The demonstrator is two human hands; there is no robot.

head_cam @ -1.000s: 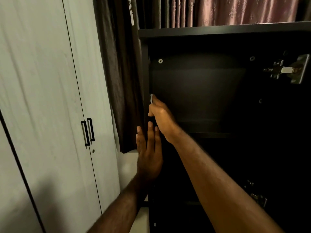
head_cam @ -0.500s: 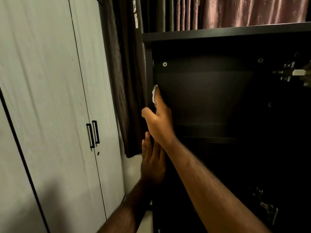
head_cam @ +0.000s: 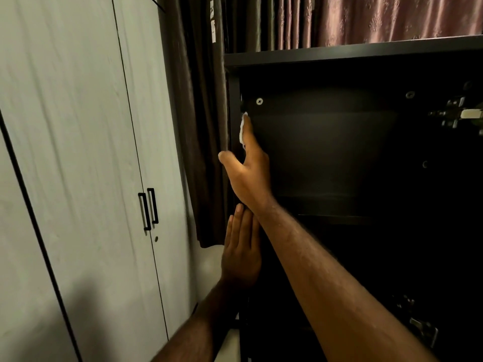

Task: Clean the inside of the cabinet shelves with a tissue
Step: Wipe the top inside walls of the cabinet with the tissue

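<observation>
Head view. The right hand [head_cam: 251,173] is reaching into the upper compartment of the dark cabinet [head_cam: 339,52]. Its fingers are lying straight and together, and its thumb is sticking out to the left, clear of the cabinet's front edge. The fingers are pressing a white tissue [head_cam: 242,130] flat against the left inner wall, high up and just below and left of a bright screw [head_cam: 259,101].

The left hand [head_cam: 241,254] is lying flat with its fingers straight and close together. It is resting against the cabinet's left front edge, directly under the right wrist. It is holding nothing.

A shelf [head_cam: 334,219] is showing dimly below the right hand. A metal hinge [head_cam: 460,114] is sitting on the right inner wall. A dark curtain [head_cam: 203,126] is hanging just left of the cabinet, beside pale wardrobe doors [head_cam: 78,152] with black handles [head_cam: 149,210].
</observation>
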